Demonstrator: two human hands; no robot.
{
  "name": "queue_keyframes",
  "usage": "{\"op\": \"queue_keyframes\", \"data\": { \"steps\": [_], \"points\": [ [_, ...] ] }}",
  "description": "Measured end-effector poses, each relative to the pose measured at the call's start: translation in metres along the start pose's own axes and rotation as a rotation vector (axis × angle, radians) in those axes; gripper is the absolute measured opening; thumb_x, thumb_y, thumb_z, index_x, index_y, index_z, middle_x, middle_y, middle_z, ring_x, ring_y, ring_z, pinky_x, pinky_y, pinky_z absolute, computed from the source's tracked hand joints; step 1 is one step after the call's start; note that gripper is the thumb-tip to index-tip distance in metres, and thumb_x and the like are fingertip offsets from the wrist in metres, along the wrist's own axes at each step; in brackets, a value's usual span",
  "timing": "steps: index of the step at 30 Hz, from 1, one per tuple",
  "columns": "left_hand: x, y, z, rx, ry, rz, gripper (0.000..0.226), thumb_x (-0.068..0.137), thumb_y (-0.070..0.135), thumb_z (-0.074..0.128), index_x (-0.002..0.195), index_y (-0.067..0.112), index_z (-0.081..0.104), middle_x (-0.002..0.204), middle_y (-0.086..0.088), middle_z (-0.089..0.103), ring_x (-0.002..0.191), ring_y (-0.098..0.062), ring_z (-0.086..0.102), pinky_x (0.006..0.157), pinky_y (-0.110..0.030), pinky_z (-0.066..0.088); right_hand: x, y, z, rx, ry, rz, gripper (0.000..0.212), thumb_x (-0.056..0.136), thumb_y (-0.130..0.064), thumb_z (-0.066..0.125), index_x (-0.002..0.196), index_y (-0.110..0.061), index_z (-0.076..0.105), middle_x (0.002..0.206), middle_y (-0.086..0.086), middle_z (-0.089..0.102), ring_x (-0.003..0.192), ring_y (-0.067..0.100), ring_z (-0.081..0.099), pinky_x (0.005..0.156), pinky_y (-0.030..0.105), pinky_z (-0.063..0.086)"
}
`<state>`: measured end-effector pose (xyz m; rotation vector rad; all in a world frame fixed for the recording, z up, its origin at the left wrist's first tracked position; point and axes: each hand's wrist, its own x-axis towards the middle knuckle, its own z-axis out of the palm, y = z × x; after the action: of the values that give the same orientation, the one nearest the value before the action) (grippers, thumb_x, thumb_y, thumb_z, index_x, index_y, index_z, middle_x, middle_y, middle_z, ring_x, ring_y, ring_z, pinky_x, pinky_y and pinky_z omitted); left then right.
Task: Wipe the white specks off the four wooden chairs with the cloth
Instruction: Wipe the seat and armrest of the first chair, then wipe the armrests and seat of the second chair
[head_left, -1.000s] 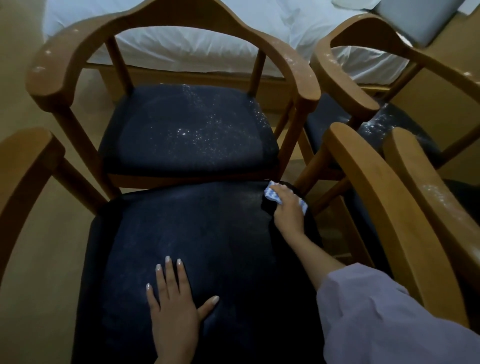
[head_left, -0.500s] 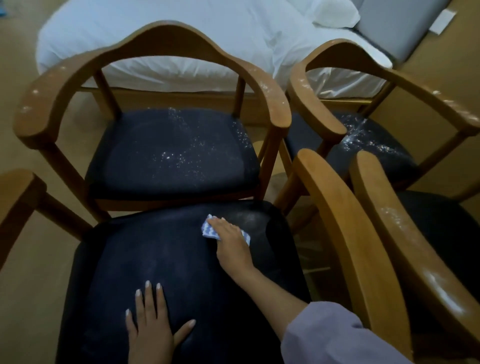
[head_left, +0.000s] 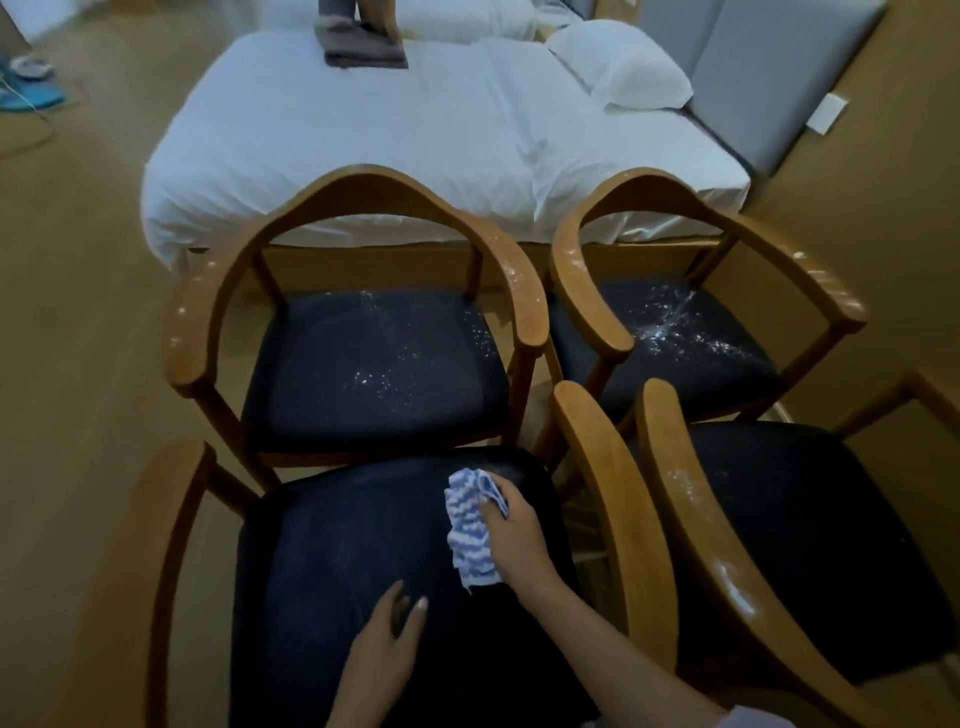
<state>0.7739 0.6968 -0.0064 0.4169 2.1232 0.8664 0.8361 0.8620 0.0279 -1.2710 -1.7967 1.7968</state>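
Observation:
Four wooden armchairs with dark seats stand in a two-by-two group. My right hand (head_left: 511, 540) grips a blue-and-white cloth (head_left: 470, 527) over the near left chair's seat (head_left: 337, 561), which looks almost free of specks. My left hand (head_left: 382, 649) rests on that seat nearer to me. White specks cover the far left chair's seat (head_left: 384, 374) and armrests, and a denser patch lies on the far right chair's seat (head_left: 670, 332). The near right chair (head_left: 691, 509) has white smears along its left armrest.
A bed with white sheets (head_left: 415, 135) stands right behind the far chairs, with a pillow (head_left: 623, 67) and a folded grey cloth (head_left: 363, 52) on it. Tan floor (head_left: 78, 312) lies to the left. Shoes (head_left: 31, 78) lie at the far left.
My right hand has lifted the cloth off the seat's far edge and drawn it back, the cloth now hanging loose. My left hand slid nearer. The view has tilted up toward the bed.

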Motion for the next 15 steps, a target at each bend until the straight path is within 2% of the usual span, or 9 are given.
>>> {"op": "queue_keyframes", "data": {
  "steps": [6, 12, 15],
  "points": [
    [-0.053, 0.067, -0.051, 0.093, 0.143, 0.205, 0.064, 0.095, 0.043, 0.046, 0.148, 0.015, 0.025, 0.152, -0.005, 0.030, 0.139, -0.020, 0.028, 0.112, -0.032, 0.023, -0.057, -0.068, -0.006, 0.050, -0.010, -0.009, 0.030, 0.101, -0.018, 0.045, 0.127, -0.029, 0.054, 0.120, -0.006, 0.063, 0.109, 0.009, 0.061, 0.097, 0.032, 0.050],
    [-0.084, 0.101, -0.075, 0.176, 0.181, 0.316, 0.063, 0.095, 0.045, 0.043, 0.147, 0.014, 0.028, 0.152, -0.001, 0.030, 0.142, -0.016, 0.020, 0.116, -0.034, 0.018, -0.094, -0.111, -0.043, 0.331, 0.025, 0.130, 0.023, 0.098, -0.027, 0.054, 0.116, -0.015, 0.061, 0.106, 0.012, 0.070, 0.094, 0.028, 0.070, 0.085, 0.046, 0.056],
    [-0.096, 0.115, -0.072, 0.189, 0.208, 0.314, 0.061, 0.095, 0.045, 0.043, 0.146, 0.014, 0.029, 0.152, -0.002, 0.030, 0.143, -0.017, 0.018, 0.117, -0.036, 0.017, -0.105, -0.118, -0.072, 0.350, 0.046, 0.125, 0.023, 0.095, -0.026, 0.058, 0.113, -0.012, 0.062, 0.101, 0.014, 0.071, 0.092, 0.031, 0.070, 0.083, 0.046, 0.057]
  ]
}}
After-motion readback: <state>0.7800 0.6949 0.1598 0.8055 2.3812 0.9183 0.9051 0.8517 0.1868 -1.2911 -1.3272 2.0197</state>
